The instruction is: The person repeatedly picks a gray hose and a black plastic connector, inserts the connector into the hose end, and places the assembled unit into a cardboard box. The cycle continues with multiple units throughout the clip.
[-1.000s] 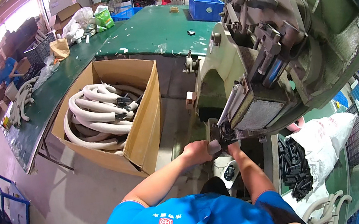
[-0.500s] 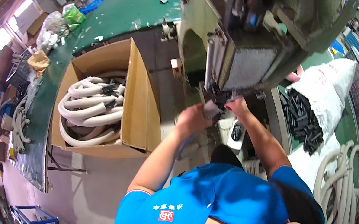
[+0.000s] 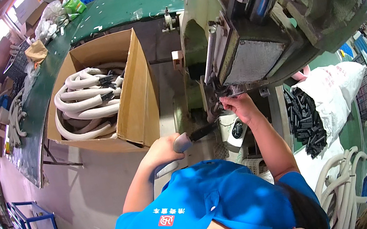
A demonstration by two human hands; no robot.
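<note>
My left hand [image 3: 159,152] is closed around a pale grey hose [image 3: 181,142] with a black fitting [image 3: 203,132] on its end. The fitting points toward the mouth of a large green press machine [image 3: 250,51]. My right hand [image 3: 238,106] reaches up under the machine's grey block, fingers curled at the dark tooling [image 3: 217,95]. Whether the right hand holds anything is hidden. Both arms come out of my blue shirt [image 3: 208,211].
An open cardboard box [image 3: 135,98] of coiled white hoses [image 3: 83,101] stands to my left by a green workbench [image 3: 38,104]. At right are a white bag [image 3: 338,90] spilling black fittings [image 3: 306,119] and more white hoses [image 3: 343,180]. A blue rack [image 3: 28,225] stands lower left.
My left hand has drawn back from the machine's mouth, down and to the left, bringing the hose with it. My right hand stays at the tooling. The view has tilted lower.
</note>
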